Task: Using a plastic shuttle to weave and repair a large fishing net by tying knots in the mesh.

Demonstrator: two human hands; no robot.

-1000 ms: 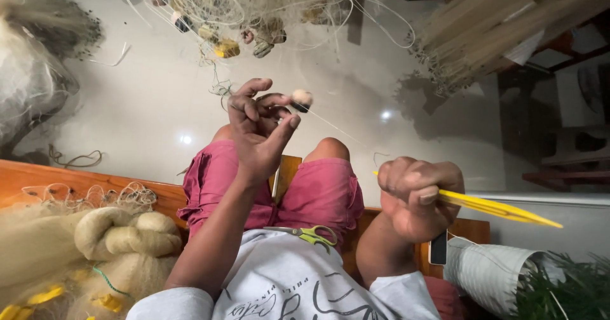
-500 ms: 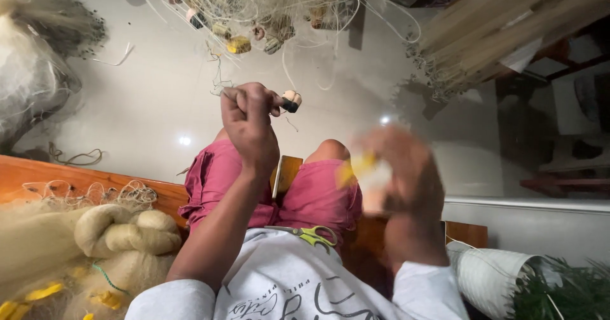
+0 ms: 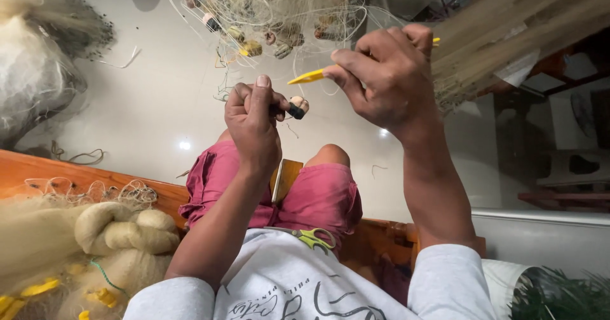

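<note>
Pale tiled floor [image 3: 159, 98], person seated on a wooden bench [image 3: 38, 167]. Left hand [image 3: 254, 126] closed tight, pinching a small float [image 3: 297, 106] on the net [image 3: 286, 9] above the knees. Right hand [image 3: 384, 75] raised, fingers clamped on a yellow needle [image 3: 308, 77], tip pointing towards the float. Scissors [image 3: 311, 236] on lap. Bundled netting [image 3: 95, 244] beside the left arm.

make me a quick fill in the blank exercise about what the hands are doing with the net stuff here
1. The right hand grips a netting needle coloured ____.
2. The left hand pinches a small float between the ____ and fingers.
3. Scissors with green handles lie on the person's ____.
4. The shorts are ____.

Missing words: yellow; thumb; lap; pink
</note>
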